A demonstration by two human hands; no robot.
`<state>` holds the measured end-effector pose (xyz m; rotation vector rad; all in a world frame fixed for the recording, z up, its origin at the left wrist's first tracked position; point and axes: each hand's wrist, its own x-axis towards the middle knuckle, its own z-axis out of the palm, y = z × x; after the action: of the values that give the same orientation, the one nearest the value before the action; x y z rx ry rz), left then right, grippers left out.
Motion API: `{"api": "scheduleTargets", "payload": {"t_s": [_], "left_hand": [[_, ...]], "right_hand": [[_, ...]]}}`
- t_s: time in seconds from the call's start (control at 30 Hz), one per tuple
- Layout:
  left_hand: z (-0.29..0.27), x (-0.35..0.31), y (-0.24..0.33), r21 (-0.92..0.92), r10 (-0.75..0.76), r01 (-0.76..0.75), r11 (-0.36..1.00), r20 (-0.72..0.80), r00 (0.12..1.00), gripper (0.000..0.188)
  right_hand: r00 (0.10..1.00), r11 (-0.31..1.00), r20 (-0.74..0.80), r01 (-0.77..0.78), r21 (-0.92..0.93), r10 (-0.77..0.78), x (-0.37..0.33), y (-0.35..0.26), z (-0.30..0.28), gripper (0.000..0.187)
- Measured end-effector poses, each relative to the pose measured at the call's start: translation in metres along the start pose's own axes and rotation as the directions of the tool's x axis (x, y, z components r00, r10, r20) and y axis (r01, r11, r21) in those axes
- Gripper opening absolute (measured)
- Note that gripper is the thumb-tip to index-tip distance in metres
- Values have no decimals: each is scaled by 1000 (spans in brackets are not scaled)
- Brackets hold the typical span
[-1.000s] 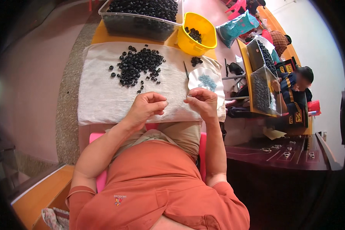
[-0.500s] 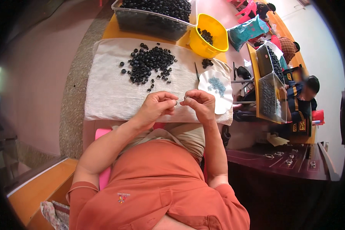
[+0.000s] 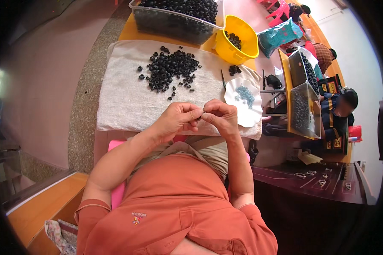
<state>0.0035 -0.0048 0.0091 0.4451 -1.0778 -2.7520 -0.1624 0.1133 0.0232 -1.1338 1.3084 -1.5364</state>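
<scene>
My left hand [image 3: 175,120] and my right hand [image 3: 220,117] meet fingertip to fingertip over the near edge of a pale cloth [image 3: 127,97]. Between the fingertips sits a small dark part; it is too small to tell which hand carries it. A loose pile of small black rings [image 3: 170,70] lies on the cloth beyond my hands. To the right of my right hand a white scalloped plate [image 3: 236,112] holds several tiny blue-grey pieces [image 3: 244,95].
A clear bin [image 3: 174,25] full of black rings stands at the far edge, beside a yellow bowl [image 3: 234,49] with more rings. A thin dark tool [image 3: 222,79] lies by the plate. On the right another person [image 3: 340,114] sits at tables with clear bins [image 3: 300,110].
My hands have come together and lifted slightly toward me, fingertips now pinching at one point. The view has shifted, so the cloth and bins sit lower in the picture.
</scene>
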Motion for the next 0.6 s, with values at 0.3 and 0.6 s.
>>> {"api": "scheduleTargets", "payload": {"t_s": [0.3, 0.6], "left_hand": [[-2, 1, -2, 75, 74, -72, 995, -18, 997, 18], [-1, 2, -5, 292, 238, -201, 935, -97, 966, 19]], "right_hand": [[999, 992, -27, -20, -126, 17, -3, -3, 7, 5], [999, 882, -25, -37, -470, 29, -2, -9, 12, 11]]}}
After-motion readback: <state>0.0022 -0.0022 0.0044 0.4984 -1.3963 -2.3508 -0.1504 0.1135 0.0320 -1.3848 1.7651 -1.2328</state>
